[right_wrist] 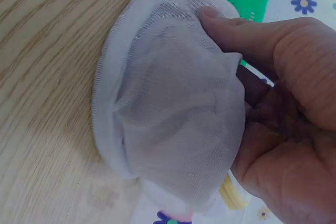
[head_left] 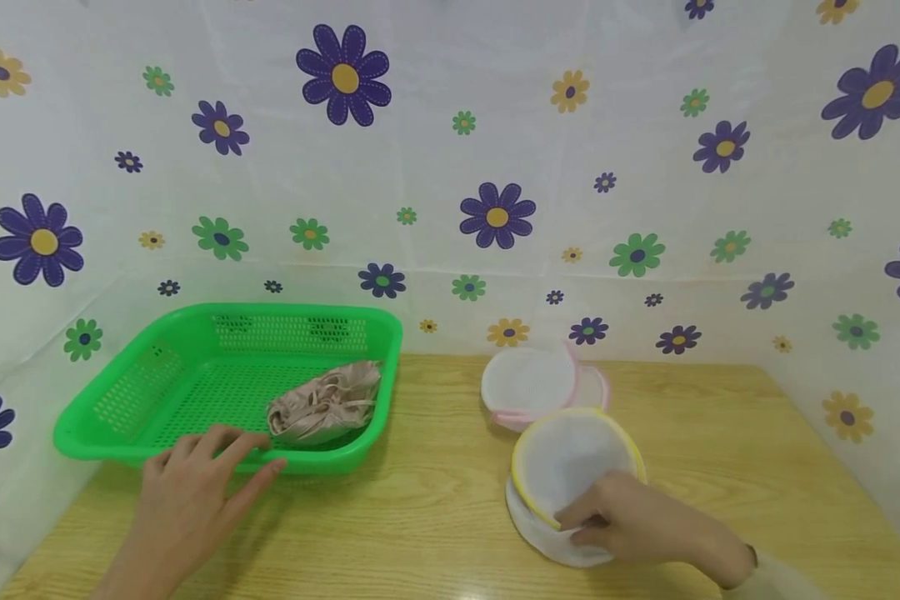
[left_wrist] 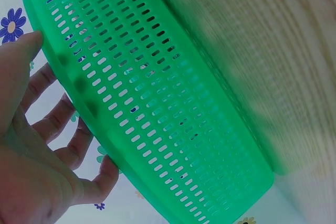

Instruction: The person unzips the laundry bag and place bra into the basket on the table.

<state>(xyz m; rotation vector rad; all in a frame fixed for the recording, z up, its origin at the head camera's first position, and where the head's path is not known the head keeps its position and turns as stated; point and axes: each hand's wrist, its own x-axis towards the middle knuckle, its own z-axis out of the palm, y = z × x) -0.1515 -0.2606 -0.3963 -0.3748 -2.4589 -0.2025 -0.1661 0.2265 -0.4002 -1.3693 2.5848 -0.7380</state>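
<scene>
My right hand [head_left: 630, 521] pinches the near edge of a round white mesh laundry bag with yellow trim [head_left: 573, 454]. In the right wrist view its pale mesh side [right_wrist: 173, 93] bulges toward the camera, with the thumb laid on the fabric; the other fingertips are hidden behind it. On the left, my left hand [head_left: 195, 483] rests at the near rim of a green plastic basket [head_left: 360, 458], its fingers loosely bent over the edge. In the left wrist view the fingertips touch the rim of the perforated wall [left_wrist: 142, 103].
A crumpled beige cloth bundle [head_left: 326, 404] lies in the basket's right side. Just behind the yellow-trimmed bag sits a white mesh piece with pink trim [head_left: 528, 379]. The wooden table [head_left: 435, 508] backs onto a flower-printed curtain [head_left: 420, 167], which also hangs along both sides.
</scene>
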